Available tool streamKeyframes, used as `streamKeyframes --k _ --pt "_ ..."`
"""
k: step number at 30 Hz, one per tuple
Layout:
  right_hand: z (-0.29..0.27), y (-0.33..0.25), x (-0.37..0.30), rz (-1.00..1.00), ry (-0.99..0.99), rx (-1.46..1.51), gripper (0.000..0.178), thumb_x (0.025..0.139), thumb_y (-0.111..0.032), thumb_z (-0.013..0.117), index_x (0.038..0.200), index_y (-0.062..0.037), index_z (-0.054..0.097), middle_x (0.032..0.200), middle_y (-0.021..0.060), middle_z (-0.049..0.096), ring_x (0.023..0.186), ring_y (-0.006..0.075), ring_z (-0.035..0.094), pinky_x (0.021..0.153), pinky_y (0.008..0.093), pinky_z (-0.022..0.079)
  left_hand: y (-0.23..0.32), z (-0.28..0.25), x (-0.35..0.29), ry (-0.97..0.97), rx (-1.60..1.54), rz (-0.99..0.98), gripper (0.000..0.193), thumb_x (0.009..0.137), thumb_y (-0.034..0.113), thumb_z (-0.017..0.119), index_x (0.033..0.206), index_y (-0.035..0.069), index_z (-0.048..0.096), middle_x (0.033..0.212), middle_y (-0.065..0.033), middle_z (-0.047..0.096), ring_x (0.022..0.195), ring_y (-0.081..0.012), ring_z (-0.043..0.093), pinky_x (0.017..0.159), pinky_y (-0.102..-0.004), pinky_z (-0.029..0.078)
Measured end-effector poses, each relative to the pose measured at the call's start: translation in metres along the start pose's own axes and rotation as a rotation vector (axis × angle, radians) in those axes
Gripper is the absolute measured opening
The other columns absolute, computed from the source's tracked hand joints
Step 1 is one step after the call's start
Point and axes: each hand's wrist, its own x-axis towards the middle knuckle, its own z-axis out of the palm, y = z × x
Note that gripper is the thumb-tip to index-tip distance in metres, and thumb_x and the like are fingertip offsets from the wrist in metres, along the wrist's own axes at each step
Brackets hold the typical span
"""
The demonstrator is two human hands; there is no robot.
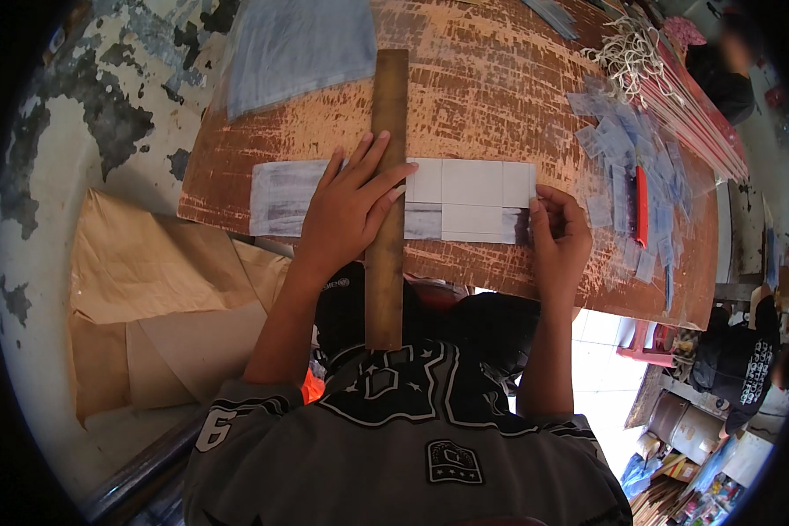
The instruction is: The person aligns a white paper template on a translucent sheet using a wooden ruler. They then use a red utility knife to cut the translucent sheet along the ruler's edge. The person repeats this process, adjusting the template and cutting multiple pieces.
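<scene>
A long brown straightedge point(386, 280) lies across a narrow strip of cloudy plastic sheet point(280, 200) near the table's front edge. White rectangular card pieces point(472, 182) lie along the strip's right part, edge to edge. My left hand point(349, 206) presses down with fingers spread, its palm on the plastic and fingertips on the straightedge. At the right end of the strip, my right hand point(561, 230) has its thumb and curled fingers pinched at the edge of the end card. The straightedge hides part of the strip.
On the worn brown table point(491, 88) lie a larger plastic sheet point(302, 53), a heap of clear plastic scraps point(618, 149) and a red-handled cutter point(641, 206). Pink sticks with white strings point(675, 105) sit at the far right. Brown paper point(149, 263) is at left; two people are at right.
</scene>
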Motion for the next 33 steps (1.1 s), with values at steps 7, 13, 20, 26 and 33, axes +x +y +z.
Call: streamKeyframes --k 7,13,20,26,33 --pt "0.000 0.002 -0.001 0.009 -0.007 0.024 0.024 0.104 -0.013 0.079 0.126 -0.0045 0.080 0.104 0.0091 0.073 0.088 0.0152 0.072 0.079 0.0304 0.058 -0.001 0.002 0.000 0.021 -0.002 -0.003 0.034 0.113 0.029 0.063 0.144 0.022 0.073 0.174 -0.0131 0.050 0.163 -0.0345 0.045 0.133 -0.0586 0.033" --pt "0.000 0.000 0.000 -0.179 0.042 -0.142 0.018 0.100 -0.010 0.079 0.117 -0.0046 0.080 0.100 0.0121 0.073 0.093 0.0251 0.070 0.084 0.0399 0.057 0.002 0.001 0.002 -0.005 -0.034 -0.042 0.033 0.112 0.026 0.062 0.141 0.018 0.075 0.174 -0.0150 0.051 0.163 -0.0379 0.044 0.133 -0.0601 0.030" --pt "0.001 -0.005 0.002 -0.192 0.043 -0.233 0.015 0.099 -0.015 0.078 0.112 -0.0081 0.079 0.099 0.0083 0.073 0.100 0.0307 0.067 0.095 0.0462 0.047 0.002 0.001 0.005 -0.007 0.001 -0.024 0.030 0.112 0.026 0.062 0.139 0.020 0.075 0.174 -0.0133 0.051 0.162 -0.0374 0.046 0.133 -0.0595 0.032" --pt "0.003 -0.006 0.001 -0.203 0.047 -0.265 0.018 0.098 -0.015 0.079 0.115 -0.0100 0.079 0.098 0.0060 0.071 0.101 0.0300 0.064 0.092 0.0467 0.045 0.002 0.001 0.004 -0.021 -0.014 -0.028 0.031 0.113 0.028 0.062 0.139 0.018 0.076 0.174 -0.0141 0.051 0.161 -0.0387 0.046 0.133 -0.0608 0.031" --pt "0.002 -0.007 0.000 -0.217 0.038 -0.314 0.024 0.098 -0.016 0.079 0.121 -0.0122 0.080 0.100 0.0058 0.069 0.100 0.0305 0.063 0.090 0.0464 0.043 0.005 -0.004 0.006 -0.038 -0.044 -0.033 0.032 0.112 0.024 0.061 0.139 0.014 0.075 0.174 -0.0186 0.050 0.162 -0.0434 0.044 0.133 -0.0635 0.028"
